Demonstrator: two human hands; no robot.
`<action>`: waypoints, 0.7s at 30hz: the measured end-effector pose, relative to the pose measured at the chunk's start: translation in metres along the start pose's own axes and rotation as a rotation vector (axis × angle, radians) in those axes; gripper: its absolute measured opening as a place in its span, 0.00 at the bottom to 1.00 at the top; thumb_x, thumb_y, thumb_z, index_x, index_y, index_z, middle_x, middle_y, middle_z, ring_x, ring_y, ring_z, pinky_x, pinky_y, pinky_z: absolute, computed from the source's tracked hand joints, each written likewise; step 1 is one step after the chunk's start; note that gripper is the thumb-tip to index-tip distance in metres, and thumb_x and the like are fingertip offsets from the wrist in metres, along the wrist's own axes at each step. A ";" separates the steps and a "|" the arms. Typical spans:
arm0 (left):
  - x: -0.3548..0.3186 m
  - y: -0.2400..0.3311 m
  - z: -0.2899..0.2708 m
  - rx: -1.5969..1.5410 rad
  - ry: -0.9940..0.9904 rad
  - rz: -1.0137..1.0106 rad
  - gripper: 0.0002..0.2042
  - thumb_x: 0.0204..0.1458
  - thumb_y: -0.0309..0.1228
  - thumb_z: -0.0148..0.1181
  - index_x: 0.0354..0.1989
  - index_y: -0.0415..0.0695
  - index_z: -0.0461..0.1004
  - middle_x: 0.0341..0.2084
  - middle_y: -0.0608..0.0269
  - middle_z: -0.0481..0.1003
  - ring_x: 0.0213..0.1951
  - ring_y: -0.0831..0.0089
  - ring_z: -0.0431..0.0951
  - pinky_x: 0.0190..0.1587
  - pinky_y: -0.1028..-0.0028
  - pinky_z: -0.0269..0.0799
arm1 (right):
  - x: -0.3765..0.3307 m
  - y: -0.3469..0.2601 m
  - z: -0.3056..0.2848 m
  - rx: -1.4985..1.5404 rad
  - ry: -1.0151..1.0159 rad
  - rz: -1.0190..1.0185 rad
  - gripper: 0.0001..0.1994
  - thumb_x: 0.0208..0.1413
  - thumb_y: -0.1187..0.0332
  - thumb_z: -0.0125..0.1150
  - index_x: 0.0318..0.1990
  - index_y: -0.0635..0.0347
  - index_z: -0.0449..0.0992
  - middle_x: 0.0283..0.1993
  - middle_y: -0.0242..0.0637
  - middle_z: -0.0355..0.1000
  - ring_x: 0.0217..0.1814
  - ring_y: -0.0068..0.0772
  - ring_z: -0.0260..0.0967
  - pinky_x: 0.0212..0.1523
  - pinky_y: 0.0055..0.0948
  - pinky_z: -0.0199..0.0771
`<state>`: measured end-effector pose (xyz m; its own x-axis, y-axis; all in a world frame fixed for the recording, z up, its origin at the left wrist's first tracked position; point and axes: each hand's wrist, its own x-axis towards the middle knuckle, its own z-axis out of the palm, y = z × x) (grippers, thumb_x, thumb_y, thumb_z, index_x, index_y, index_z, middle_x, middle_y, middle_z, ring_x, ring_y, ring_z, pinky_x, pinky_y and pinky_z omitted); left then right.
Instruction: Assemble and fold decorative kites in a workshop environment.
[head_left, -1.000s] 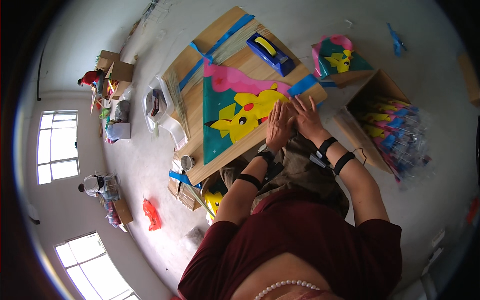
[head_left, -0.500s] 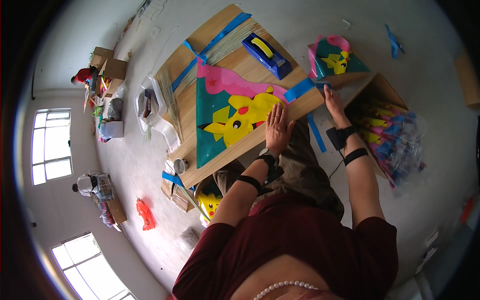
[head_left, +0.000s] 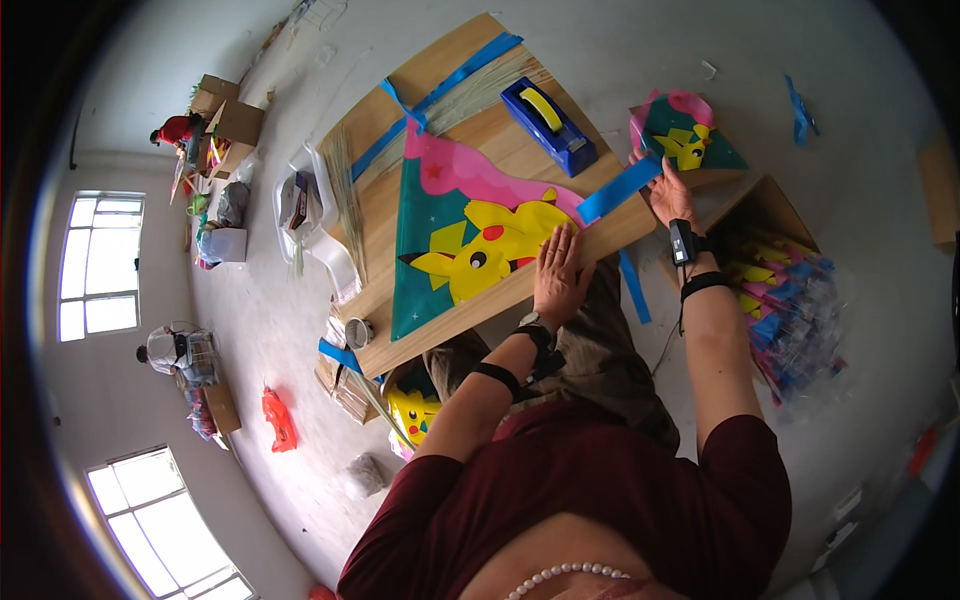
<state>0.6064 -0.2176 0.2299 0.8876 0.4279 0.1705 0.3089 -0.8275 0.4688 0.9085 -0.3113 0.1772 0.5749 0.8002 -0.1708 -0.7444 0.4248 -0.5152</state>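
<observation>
A triangular printed sheet (head_left: 432, 255), teal and pink with a yellow cartoon figure, lies flat on the wooden board (head_left: 440, 330) before me. My left hand (head_left: 562, 270) rests palm down on the sheet's near right edge, fingers stretched out. Past the board's right corner, my right hand (head_left: 668, 192) holds the outer end of a blue strip (head_left: 618, 190). That strip's other end reaches the sheet's right tip. Farther up the board stands a blue tape dispenser (head_left: 552, 128) with a yellow roll.
Bundles of thin sticks (head_left: 478, 95) lie on the board under another blue strip (head_left: 375, 150). A small metal ring (head_left: 359, 332) sits at its near left corner. Right of it are a printed triangle piece (head_left: 680, 140) and an open carton (head_left: 768, 215) of wrapped pieces. A white plastic container (head_left: 322, 225) stands left.
My right hand has moved up and left and now raises the blue strip's outer end. The left hand stays on the sheet. The whole view has shifted slightly.
</observation>
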 end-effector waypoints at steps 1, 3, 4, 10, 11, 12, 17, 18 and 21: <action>0.000 0.000 0.000 0.001 0.008 0.006 0.33 0.66 0.39 0.62 0.77 0.41 0.61 0.79 0.46 0.56 0.80 0.50 0.53 0.80 0.51 0.47 | 0.000 0.001 0.000 0.091 -0.005 -0.013 0.24 0.74 0.54 0.60 0.67 0.60 0.71 0.68 0.40 0.73 0.71 0.39 0.70 0.76 0.46 0.66; 0.000 0.001 -0.001 0.001 0.006 0.005 0.33 0.66 0.39 0.63 0.77 0.41 0.61 0.79 0.46 0.56 0.80 0.50 0.53 0.80 0.50 0.47 | 0.001 0.004 -0.003 0.282 0.078 -0.026 0.19 0.73 0.62 0.63 0.63 0.63 0.73 0.63 0.42 0.76 0.68 0.42 0.73 0.75 0.47 0.69; 0.000 0.001 -0.001 -0.001 0.008 0.007 0.33 0.66 0.39 0.62 0.77 0.41 0.61 0.79 0.46 0.56 0.80 0.50 0.53 0.80 0.50 0.47 | 0.002 0.007 -0.006 0.298 0.035 -0.032 0.16 0.72 0.65 0.63 0.61 0.64 0.74 0.59 0.42 0.76 0.65 0.42 0.74 0.75 0.48 0.70; -0.001 0.002 -0.004 -0.023 -0.005 -0.006 0.35 0.66 0.40 0.61 0.79 0.42 0.58 0.79 0.46 0.57 0.80 0.50 0.53 0.80 0.50 0.46 | 0.025 0.014 -0.056 0.342 0.064 -0.019 0.08 0.71 0.73 0.61 0.53 0.66 0.77 0.43 0.39 0.77 0.51 0.42 0.78 0.71 0.50 0.74; -0.001 0.002 -0.005 -0.025 -0.006 -0.008 0.36 0.66 0.41 0.61 0.79 0.43 0.58 0.79 0.47 0.56 0.81 0.50 0.52 0.80 0.50 0.46 | 0.029 0.010 -0.065 0.344 0.125 -0.032 0.08 0.71 0.73 0.61 0.53 0.66 0.77 0.43 0.38 0.76 0.50 0.42 0.78 0.71 0.51 0.74; -0.001 0.002 -0.004 -0.028 -0.024 -0.024 0.36 0.66 0.42 0.60 0.79 0.43 0.57 0.79 0.47 0.56 0.81 0.50 0.52 0.80 0.50 0.45 | 0.032 0.006 -0.073 0.331 0.252 -0.051 0.08 0.71 0.73 0.60 0.53 0.66 0.76 0.42 0.38 0.76 0.49 0.41 0.77 0.70 0.51 0.75; -0.001 0.004 -0.001 -0.001 0.020 -0.032 0.37 0.65 0.45 0.61 0.80 0.46 0.58 0.78 0.46 0.57 0.80 0.49 0.53 0.80 0.49 0.46 | 0.031 -0.034 -0.081 0.377 0.318 -0.024 0.13 0.76 0.67 0.53 0.57 0.68 0.74 0.53 0.43 0.80 0.58 0.48 0.78 0.73 0.56 0.71; -0.001 0.004 0.001 0.003 -0.001 -0.059 0.37 0.65 0.45 0.61 0.80 0.46 0.58 0.78 0.46 0.57 0.80 0.49 0.53 0.80 0.49 0.46 | 0.032 -0.040 -0.075 0.373 0.309 -0.017 0.14 0.77 0.66 0.52 0.58 0.68 0.73 0.54 0.43 0.80 0.59 0.49 0.77 0.74 0.56 0.70; -0.001 0.005 0.004 -0.010 0.046 -0.066 0.37 0.64 0.46 0.63 0.79 0.47 0.60 0.77 0.45 0.58 0.80 0.49 0.53 0.80 0.49 0.47 | 0.031 -0.067 -0.057 0.229 0.475 -0.073 0.16 0.78 0.64 0.48 0.60 0.69 0.70 0.61 0.47 0.77 0.68 0.52 0.74 0.75 0.57 0.68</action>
<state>0.6082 -0.2239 0.2281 0.8485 0.4983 0.1784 0.3629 -0.7931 0.4892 0.9961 -0.3389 0.1587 0.6788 0.5080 -0.5303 -0.7215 0.5959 -0.3527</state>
